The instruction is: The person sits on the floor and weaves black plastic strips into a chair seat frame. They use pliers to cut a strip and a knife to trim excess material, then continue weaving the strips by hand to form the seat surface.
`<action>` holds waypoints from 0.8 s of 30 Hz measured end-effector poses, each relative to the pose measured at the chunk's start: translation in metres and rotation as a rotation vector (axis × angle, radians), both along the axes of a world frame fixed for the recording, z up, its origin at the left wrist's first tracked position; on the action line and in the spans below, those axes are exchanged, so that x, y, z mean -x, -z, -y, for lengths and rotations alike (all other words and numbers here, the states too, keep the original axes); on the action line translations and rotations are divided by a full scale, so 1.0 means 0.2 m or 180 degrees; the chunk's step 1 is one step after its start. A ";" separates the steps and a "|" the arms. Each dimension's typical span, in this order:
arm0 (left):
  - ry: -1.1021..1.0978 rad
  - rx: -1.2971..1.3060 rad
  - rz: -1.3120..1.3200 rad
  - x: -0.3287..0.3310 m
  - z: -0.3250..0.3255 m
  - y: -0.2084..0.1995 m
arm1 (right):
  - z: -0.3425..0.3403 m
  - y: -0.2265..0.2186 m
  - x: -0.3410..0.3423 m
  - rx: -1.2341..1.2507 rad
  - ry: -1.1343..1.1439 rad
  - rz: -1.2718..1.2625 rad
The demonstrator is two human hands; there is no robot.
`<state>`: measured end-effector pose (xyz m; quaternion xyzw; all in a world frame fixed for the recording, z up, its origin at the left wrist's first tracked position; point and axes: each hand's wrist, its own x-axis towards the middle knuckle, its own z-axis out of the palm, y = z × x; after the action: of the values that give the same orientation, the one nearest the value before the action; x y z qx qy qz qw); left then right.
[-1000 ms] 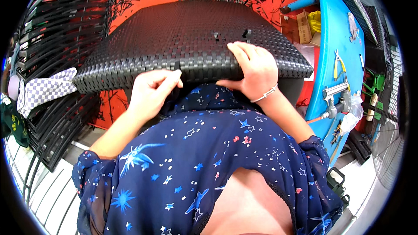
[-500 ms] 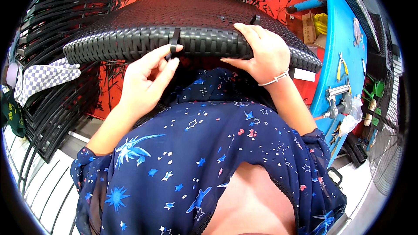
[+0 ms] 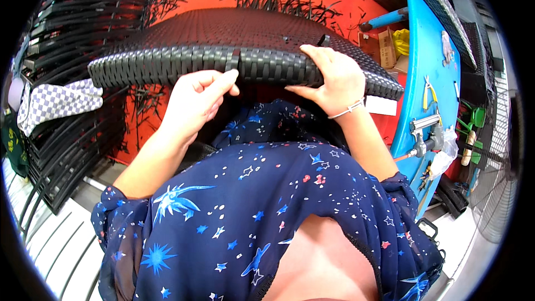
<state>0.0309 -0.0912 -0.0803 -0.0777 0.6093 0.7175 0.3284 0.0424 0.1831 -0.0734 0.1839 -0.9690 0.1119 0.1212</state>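
Observation:
A black woven wicker panel (image 3: 223,39) lies in front of me, its near edge tilted up toward me. My right hand (image 3: 333,75) grips that near edge, thumb underneath and fingers over the top. My left hand (image 3: 196,100) pinches a loose black wicker strip (image 3: 234,60) that hangs from the edge just left of the middle. I wear a thin bracelet on the right wrist and a dark blue star-patterned top.
An orange floor (image 3: 334,0) littered with cut black strips lies beyond the panel. Stacked black frames (image 3: 67,39) and a checked cloth (image 3: 56,103) stand at the left. A blue bench (image 3: 434,67) with pliers and tools runs along the right.
The panel's near edge has tipped further up toward me. My left hand has dropped slightly and now pinches the strip from below; my right hand keeps its grip.

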 end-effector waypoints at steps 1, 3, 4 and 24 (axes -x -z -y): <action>-0.0085 -0.0094 0.0055 -0.01 0.00 0.01 | 0.01 -0.01 0.00 -0.0031 0.0013 -0.0014; -0.0166 -0.0213 -0.0107 0.00 0.02 0.02 | 0.02 -0.01 0.00 0.0005 0.0071 -0.0026; -0.0239 -0.0267 -0.0225 -0.03 0.01 0.03 | 0.01 0.00 -0.01 0.0025 0.0081 0.0026; 0.0401 -0.0077 -0.0366 0.00 0.07 0.07 | 0.01 -0.03 0.00 0.0194 0.0087 0.0069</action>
<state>0.0310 -0.1053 -0.0947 0.0061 0.6222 0.7060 0.3382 0.0434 0.1816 -0.0668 0.1656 -0.9688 0.1417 0.1177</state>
